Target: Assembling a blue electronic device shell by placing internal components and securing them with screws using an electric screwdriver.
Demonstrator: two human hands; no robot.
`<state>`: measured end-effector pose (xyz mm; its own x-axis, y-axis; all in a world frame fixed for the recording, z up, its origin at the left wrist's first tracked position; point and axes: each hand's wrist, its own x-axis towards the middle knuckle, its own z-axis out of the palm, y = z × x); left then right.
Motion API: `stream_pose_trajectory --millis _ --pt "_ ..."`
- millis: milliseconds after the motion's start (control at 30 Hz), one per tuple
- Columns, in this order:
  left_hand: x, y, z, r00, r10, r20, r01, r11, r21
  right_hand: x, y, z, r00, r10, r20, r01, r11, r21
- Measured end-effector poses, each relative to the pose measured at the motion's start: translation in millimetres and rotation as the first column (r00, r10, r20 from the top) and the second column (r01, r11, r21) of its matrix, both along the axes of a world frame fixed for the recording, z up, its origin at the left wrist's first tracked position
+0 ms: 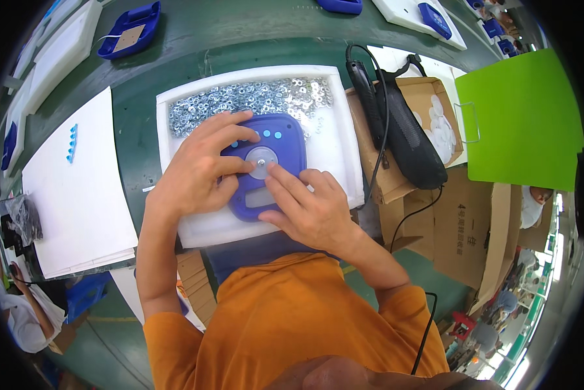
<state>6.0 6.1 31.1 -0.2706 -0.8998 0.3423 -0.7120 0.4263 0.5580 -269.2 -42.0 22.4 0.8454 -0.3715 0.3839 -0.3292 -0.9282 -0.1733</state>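
A blue plastic housing [295,140] with rounded corners lies in a white foam tray [358,175]. At its middle sits a clear round disc [260,155] with a small metal piece at the centre. My left hand [201,162] is spread around the housing's left side, its upper fingers on the top part and another fingertip at the disc's edge. From the right, my right hand [315,205] reaches in with fingers stretched out, fingertips touching the disc near its centre. Its thumb lies by the housing's lower edge. Small light-blue dots [278,134] line the housing above the disc.
Many loose metal nuts [220,104] fill the tray's far part. Rightward are a black mesh-covered case [412,133] with a cable, a cardboard box [451,97] with white discs, and a green panel [519,117]. White sheets [77,195] lie left; another blue housing [133,29] sits beyond.
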Motion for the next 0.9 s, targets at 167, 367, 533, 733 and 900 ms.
stream_pose_trajectory --millis 167,367,533,733,900 --pt "0.3 -0.3 1.4 1.0 0.015 -0.003 -0.014 1.0 0.023 0.3 0.5 -3.2 0.999 0.025 0.042 -0.026 0.999 0.036" --pt "1.0 -2.1 0.4 1.0 0.028 -0.014 -0.027 0.999 0.027 -0.8 -2.3 -9.0 0.995 0.053 0.079 -0.057 0.997 0.049" --pt "0.7 -1.7 -0.5 0.999 0.04 -0.028 -0.039 0.998 0.042 -1.7 -3.9 -11.9 0.994 0.058 0.093 -0.064 0.996 0.058" --pt "-0.4 -2.1 2.2 0.999 0.044 -0.024 -0.042 0.998 0.05 -0.7 -6.1 -12.8 0.993 0.05 0.11 -0.058 0.996 0.068" --pt "0.8 -3.4 0.4 0.999 0.038 -0.029 -0.036 0.997 0.064 -0.6 -8.7 -12.8 0.99 0.071 0.126 -0.081 0.994 0.077"
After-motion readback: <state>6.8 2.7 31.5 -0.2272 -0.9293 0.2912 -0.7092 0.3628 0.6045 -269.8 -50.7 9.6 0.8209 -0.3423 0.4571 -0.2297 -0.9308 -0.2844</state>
